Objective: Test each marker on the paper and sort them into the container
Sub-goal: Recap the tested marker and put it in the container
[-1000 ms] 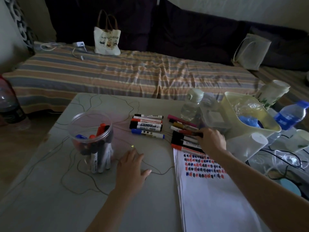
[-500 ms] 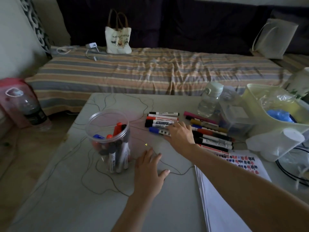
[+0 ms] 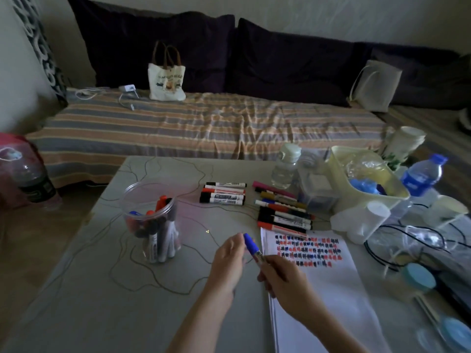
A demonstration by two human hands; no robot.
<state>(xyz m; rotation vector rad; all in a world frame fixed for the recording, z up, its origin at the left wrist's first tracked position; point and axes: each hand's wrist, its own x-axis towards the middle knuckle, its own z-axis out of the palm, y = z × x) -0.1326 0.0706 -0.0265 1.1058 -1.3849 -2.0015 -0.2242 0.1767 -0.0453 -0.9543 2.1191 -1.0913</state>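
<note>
Dim room, soft blur, bowed wide-angle edges

Head-worn view, forward-down over table [image 3: 102,289]
</note>
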